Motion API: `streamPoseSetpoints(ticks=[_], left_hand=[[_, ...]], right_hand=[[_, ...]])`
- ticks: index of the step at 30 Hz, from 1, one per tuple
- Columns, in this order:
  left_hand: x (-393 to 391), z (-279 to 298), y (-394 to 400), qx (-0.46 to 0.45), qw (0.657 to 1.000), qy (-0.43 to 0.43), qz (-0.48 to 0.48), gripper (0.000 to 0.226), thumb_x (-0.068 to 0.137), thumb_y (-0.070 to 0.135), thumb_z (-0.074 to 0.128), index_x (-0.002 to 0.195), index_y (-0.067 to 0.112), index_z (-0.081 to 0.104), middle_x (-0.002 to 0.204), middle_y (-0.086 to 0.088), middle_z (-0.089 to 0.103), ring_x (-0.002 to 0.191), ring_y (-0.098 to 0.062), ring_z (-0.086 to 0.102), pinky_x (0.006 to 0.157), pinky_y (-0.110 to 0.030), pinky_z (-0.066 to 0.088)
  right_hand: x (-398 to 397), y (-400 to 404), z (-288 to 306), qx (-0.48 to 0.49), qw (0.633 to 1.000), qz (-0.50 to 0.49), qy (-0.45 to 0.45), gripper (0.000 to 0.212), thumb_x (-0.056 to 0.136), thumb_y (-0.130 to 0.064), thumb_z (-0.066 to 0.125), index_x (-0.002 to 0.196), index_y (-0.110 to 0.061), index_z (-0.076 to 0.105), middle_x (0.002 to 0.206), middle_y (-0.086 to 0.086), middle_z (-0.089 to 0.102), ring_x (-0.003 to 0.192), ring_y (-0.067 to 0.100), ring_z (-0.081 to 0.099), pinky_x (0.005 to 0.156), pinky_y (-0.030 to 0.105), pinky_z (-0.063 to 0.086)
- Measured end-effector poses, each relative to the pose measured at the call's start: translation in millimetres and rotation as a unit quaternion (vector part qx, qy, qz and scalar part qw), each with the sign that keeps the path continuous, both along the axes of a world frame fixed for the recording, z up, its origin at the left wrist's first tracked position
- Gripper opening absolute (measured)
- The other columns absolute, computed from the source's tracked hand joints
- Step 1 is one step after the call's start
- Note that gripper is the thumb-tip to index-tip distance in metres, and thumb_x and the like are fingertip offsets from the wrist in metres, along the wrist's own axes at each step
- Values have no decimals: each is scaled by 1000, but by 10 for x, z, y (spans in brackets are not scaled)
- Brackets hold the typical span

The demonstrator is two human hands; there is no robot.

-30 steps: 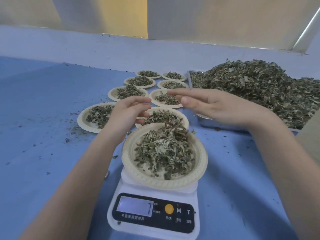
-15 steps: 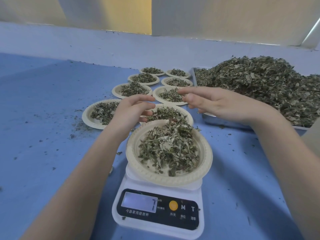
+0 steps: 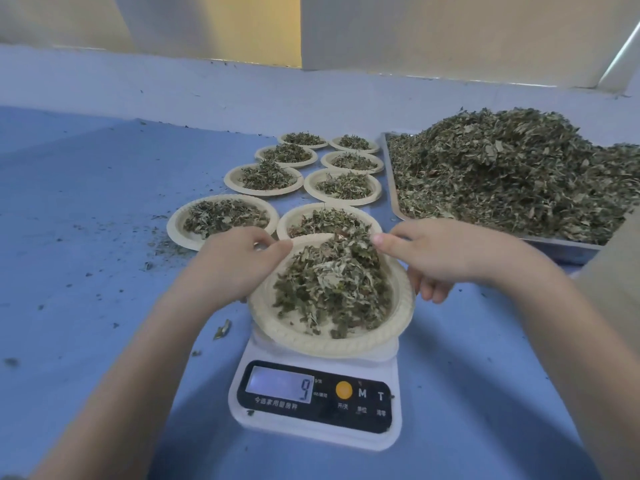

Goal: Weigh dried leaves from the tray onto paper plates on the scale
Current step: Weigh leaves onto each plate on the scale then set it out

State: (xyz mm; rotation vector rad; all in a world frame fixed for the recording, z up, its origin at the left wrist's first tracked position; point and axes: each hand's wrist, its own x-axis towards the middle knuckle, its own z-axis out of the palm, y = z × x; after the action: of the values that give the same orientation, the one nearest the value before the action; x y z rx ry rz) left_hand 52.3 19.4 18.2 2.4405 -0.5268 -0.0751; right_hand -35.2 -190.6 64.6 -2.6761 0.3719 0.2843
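A white kitchen scale (image 3: 317,403) is seen at centre-front on the blue table (image 3: 86,271), w/ a paper plate (image 3: 332,341) set on its platform. The plate is heaped w/ dried leaves (image 3: 329,285); a "9" is shown on the display (image 3: 280,384).

The plate is gripped at both sides. The left hand (image 3: 232,265) is placed on the plate's left rim, thumb laid over the top edge, fingers curled toward and under the rim — partly hidden. The right hand (image 3: 436,258) is closed on the right rim: thumb stretched over the edge toward the leaves, other fingers wrapped beneath, their tips seen just below the rim. Whether the plate is lifted off the platform can't be told.

Behind the scale, eight filled plates (image 3: 343,187) are laid out in two rows running away from the camera, each w/ a small leaf portion; the nearest one (image 3: 298,220) is partly covered by the scale's plate. To the right rear, a metal tray (image 3: 398,206) is piled high w/ the bulk leaves (image 3: 512,171). Leaf crumbs (image 3: 162,244) are scattered over the table at left, and one leaf scrap (image 3: 221,330) lies just left of the scale — near the left forearm.
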Motion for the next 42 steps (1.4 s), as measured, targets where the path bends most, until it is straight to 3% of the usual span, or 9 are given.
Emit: streamPoseSetpoints(ticks=[3,7,12,17,22,28,32,35,42], left_hand=[[37,55,16,3,1000,-8,30,22,97,25,44,110,22,61,76,1,59,51,-12,57,41,-24,40],[214,232,141,-85,994,-5,74,18,94,15,49,95,18,66,63,0,59,35,-14,49,46,-24,38],[560,481,435,-130,983,-6,127,15,92,12,50,99,13,63,58,-13,58,25,-13,42,49,-27,38],[887,626,691,-138,974,-23,179,20,95,16,48,112,10,58,58,-13,58,24,-9,44,51,-28,39],[990,667,764,-117,973,-50,193,26,99,18,45,120,14,58,55,-6,56,25,-7,44,34,-18,35],[869,757,456,-95,987,-56,118,26,97,22,46,119,20,61,64,-3,58,25,-8,46,33,-11,35],[737,702,203,-82,994,-42,59,22,97,23,50,114,22,64,66,1,59,24,-8,45,33,-12,35],[575,560,68,-75,997,-4,9,21,97,21,50,112,23,64,59,4,57,25,-11,45,37,-19,40],[161,192,2,-18,998,17,-64,22,95,25,52,114,28,64,66,5,62,33,-16,54,51,-31,54]], right_hand=[[46,102,46,3,997,-24,-74,39,100,-38,38,107,-6,60,65,8,63,53,22,62,55,28,54],[265,271,213,-35,992,16,-121,36,102,-30,35,118,-6,58,97,13,68,55,15,58,55,25,48],[787,492,360,-24,989,47,-140,36,101,-20,36,134,-7,46,135,13,52,113,26,57,94,40,46],[1261,711,378,113,975,66,-179,50,101,-26,39,149,-20,26,139,2,46,81,3,56,66,21,46],[1470,812,330,-58,927,137,-343,48,101,-39,33,147,-24,32,146,4,33,136,22,29,110,40,25],[1364,873,484,-60,933,191,-299,62,80,-77,29,132,-47,45,115,-6,45,105,8,45,87,32,39],[1174,665,479,-46,926,192,-321,26,89,-47,56,101,-29,70,79,-15,52,82,-13,47,70,8,34],[955,487,419,-19,936,163,-311,10,83,-43,63,85,-35,69,85,-13,64,82,4,57,70,19,39],[501,277,178,44,937,144,-315,4,82,-35,70,81,-32,71,83,-22,66,79,-16,53,71,-2,32]])
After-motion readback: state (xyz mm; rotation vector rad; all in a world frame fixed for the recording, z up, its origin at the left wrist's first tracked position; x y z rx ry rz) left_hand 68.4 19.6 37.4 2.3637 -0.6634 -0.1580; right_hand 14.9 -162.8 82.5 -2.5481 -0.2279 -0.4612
